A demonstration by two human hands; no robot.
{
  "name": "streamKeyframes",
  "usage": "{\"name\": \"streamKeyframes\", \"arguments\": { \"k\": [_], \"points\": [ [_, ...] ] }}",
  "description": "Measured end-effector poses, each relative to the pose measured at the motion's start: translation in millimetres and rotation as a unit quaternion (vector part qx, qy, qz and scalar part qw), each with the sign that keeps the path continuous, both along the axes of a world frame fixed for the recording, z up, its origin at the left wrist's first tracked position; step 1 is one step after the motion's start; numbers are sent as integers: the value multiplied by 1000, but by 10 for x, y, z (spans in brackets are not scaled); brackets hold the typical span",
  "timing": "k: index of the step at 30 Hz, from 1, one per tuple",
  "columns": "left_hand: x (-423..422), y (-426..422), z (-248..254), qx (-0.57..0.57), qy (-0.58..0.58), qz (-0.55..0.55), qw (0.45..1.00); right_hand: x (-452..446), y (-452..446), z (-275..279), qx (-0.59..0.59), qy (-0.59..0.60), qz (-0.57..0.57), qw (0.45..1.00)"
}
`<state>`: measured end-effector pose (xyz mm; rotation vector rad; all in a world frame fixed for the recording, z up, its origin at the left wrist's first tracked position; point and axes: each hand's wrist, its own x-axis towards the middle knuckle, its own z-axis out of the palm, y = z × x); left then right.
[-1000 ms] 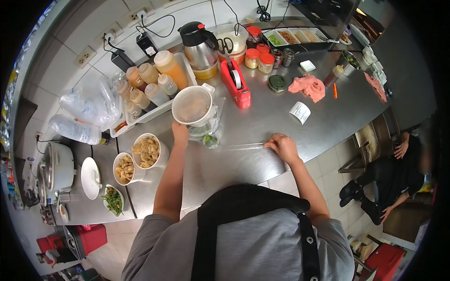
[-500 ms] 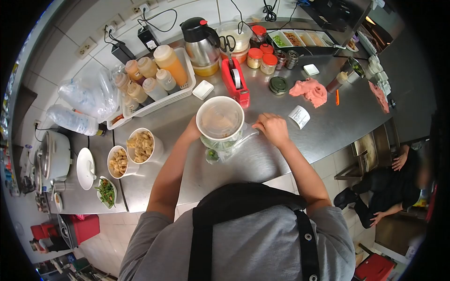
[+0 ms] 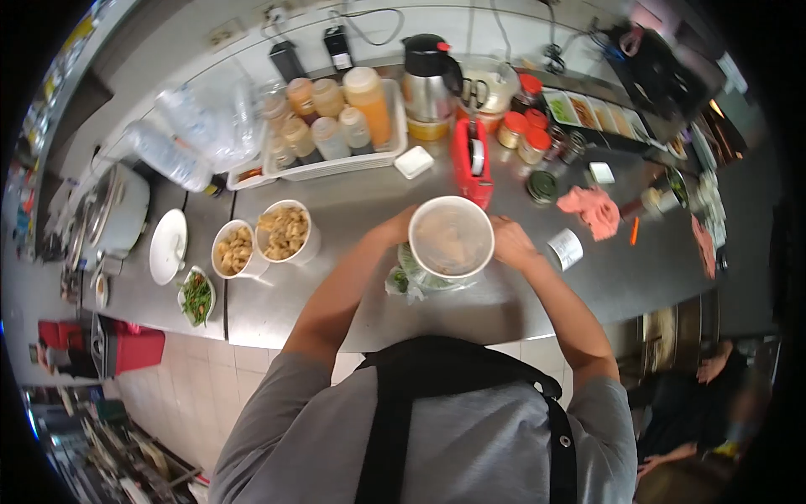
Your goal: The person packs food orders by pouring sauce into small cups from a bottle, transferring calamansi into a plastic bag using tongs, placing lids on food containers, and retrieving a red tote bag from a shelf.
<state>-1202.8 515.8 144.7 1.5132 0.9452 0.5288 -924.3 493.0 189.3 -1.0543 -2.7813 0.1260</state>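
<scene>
A: What's gripped?
B: I cannot tell; left hand point(image 3: 398, 225) partly hidden, right hand point(image 3: 513, 242) with fingers curled. Between them, at twelve o'clock, a lidded tub point(image 3: 452, 237).
A: Around it?
B: Plastic bag point(image 3: 413, 282) at seven, red tape dispenser point(image 3: 470, 182) at one

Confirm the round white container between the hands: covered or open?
Covered: a translucent lid spans the white container, and the inside looks hazy through it. Cannot tell whether it is fully sealed.
</scene>
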Motion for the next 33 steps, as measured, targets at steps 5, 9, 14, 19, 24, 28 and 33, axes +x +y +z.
{"name": "streamKeyframes", "arguments": {
  "k": [5,9,14,19,24,28,33],
  "points": [
    [47,-75,229,-24,-18,15,999,39,191,-48,-12,-57,66,996],
    [19,-7,12,-45,-32,5,998,-1,267,-93,2,2,49,999],
    [98,-104,-55,-26,-50,78,995,-76,316,308,31,80,-34,996],
    [326,-552,68,47,-161,251,953,11,249,972,62,203,-113,971],
    [332,-988,-235,104,-103,414,898,35,-78,1433,21,298,-181,937],
    [-631,-1964,54,164,66,524,833,-80,-551,1621,29,341,-226,912],
    [-2855,-3013,-103,244,65,833,493,-407,-964,1663,32,376,-234,896]
  ]
}}
